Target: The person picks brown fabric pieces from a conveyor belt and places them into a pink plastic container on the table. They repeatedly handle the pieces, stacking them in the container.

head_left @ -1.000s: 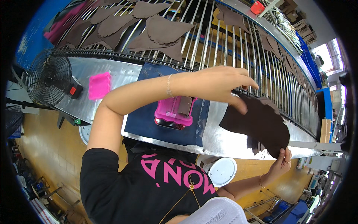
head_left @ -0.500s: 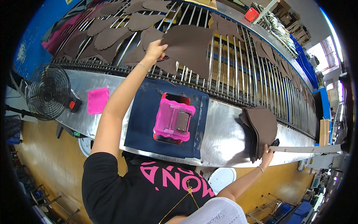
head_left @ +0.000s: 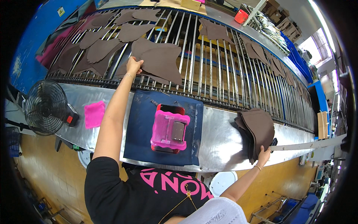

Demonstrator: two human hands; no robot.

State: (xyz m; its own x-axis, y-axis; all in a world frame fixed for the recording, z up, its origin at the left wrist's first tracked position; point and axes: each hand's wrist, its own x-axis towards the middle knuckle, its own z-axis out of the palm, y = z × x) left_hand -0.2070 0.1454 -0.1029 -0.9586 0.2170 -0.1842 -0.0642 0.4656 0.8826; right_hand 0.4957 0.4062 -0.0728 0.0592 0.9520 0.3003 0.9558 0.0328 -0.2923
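Observation:
My left hand (head_left: 133, 67) pinches the near left corner of a dark brown flat cut piece (head_left: 160, 58). That piece lies over the metal rods of a roller rack (head_left: 212, 71), overlapping another brown piece. At the right, my right hand (head_left: 263, 155) has its fingers closed on the lower edge of a fanned stack of brown cut pieces (head_left: 260, 127), which rests on the metal table. Between my arms, a pink and red tray-like holder (head_left: 158, 128) with a dark block in it sits on a dark blue mat (head_left: 140, 149).
More brown pieces (head_left: 130, 31) lie along the rods to the left and right. A black fan (head_left: 46, 106) and a pink cloth-like square (head_left: 94, 114) are on the left side of the metal table (head_left: 220, 149). A pale bar (head_left: 309, 144) juts in from the right.
My left hand has moved left and nearer, and the brown piece has come down from a raised, tilted position onto the rods. My right hand keeps its place at the stack.

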